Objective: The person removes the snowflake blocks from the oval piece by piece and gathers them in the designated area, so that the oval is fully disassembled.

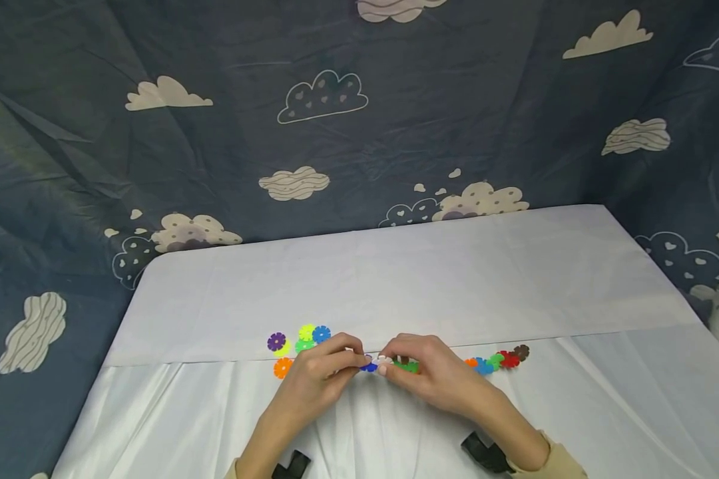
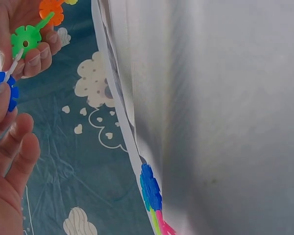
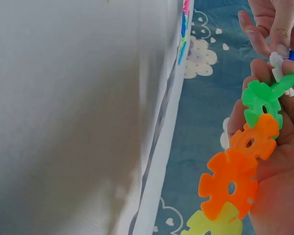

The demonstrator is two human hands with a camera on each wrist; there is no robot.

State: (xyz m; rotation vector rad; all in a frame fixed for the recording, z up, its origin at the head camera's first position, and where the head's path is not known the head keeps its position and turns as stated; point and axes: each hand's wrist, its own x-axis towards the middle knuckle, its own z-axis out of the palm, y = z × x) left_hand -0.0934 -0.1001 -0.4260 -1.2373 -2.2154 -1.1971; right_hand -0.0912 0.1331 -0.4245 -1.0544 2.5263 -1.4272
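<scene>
Between the thumb and fingers of my left hand [image 1: 319,374] a dark blue notched snowflake disc [image 1: 369,366] is pinched. My right hand [image 1: 436,374] pinches a white snowflake disc [image 3: 276,63], which meets the blue one edge to edge. From the white disc a linked chain runs across the right palm: a green disc [image 3: 257,95], orange discs [image 3: 228,183] and a yellow disc [image 3: 218,223]. In the head view its far end shows past the right hand, with a red disc [image 1: 508,360] and a brown disc [image 1: 521,352]. The right hand hides the chain's middle there.
Loose discs lie on the white-covered table [image 1: 395,279] beyond the left hand, among them a purple disc [image 1: 277,342], an orange disc [image 1: 283,368] and a light blue disc [image 1: 321,334]. A dark cloud-print cloth [image 1: 228,146] hangs behind the table.
</scene>
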